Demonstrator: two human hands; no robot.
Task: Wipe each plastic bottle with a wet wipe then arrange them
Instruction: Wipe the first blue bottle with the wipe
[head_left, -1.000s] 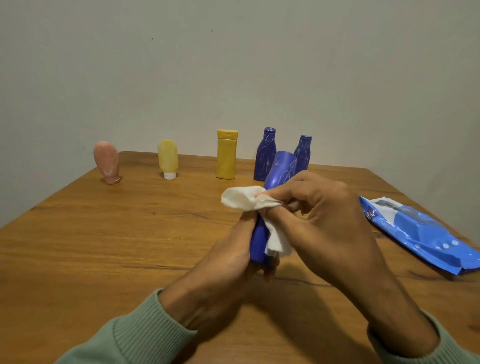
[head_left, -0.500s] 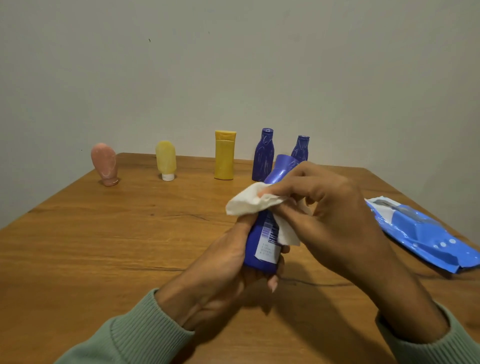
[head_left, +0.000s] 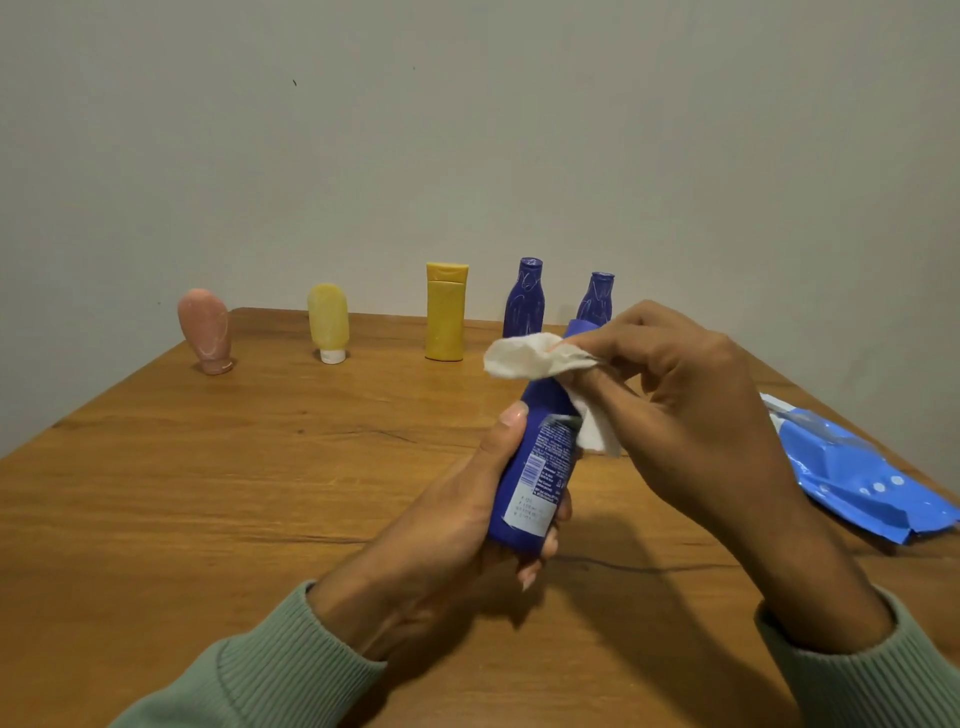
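Blue bottle (head_left: 535, 483) with white label, white wipe (head_left: 530, 358), pink (head_left: 205, 332), pale yellow (head_left: 328, 322) and yellow (head_left: 445, 318) bottles upper left, green sleeves (head_left: 270, 675)

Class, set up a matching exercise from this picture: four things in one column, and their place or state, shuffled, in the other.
Things:
1. pink bottle
2. blue bottle with label
3. wet wipe
4. wipes pack

Place or state:
A. lying flat at the table's right edge
B. held in the left hand
C. standing far left in the back row
D. pinched in the right hand

Pairs: 1-C, 2-B, 3-D, 4-A
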